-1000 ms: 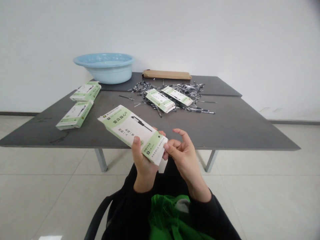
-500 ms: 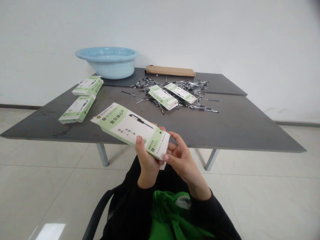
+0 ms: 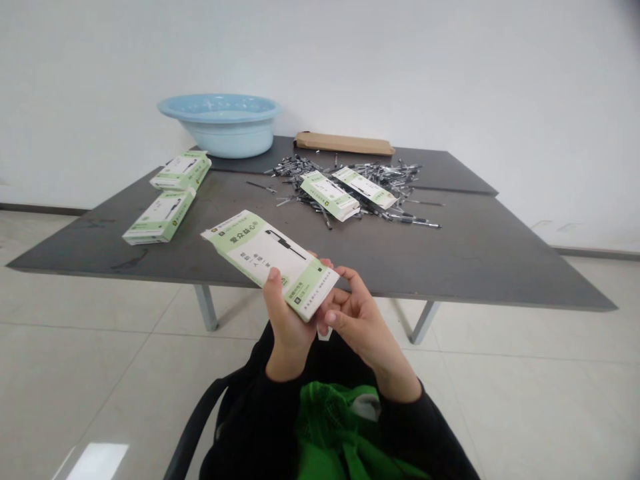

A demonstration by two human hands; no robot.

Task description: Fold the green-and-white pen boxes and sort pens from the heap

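A flat white and green pen box [image 3: 273, 263] with a pen printed on it is held tilted over the table's near edge. My left hand [image 3: 290, 327] grips its lower part, thumb on the printed face and fingers underneath. At the box's lower right end is my right hand [image 3: 363, 327], fingers loosely curled and thumb apart from the index finger. Its index fingertip is at the box's corner; whether the other fingers touch the box is partly hidden. A small white flap [image 3: 324, 332] shows below the hands.
Two similar boxes [image 3: 163, 215] lie at the table's left. Two more boxes [image 3: 330, 195] rest on a heap of pens [image 3: 400, 175]. Behind stand a light blue basin [image 3: 227, 137] and a flat brown cardboard piece [image 3: 345, 143]. The dark table [image 3: 475, 247] has a pointed right corner.
The held box has tilted slightly and its far end has shifted right. My right thumb has come off the box's end edge. The view has turned a little.
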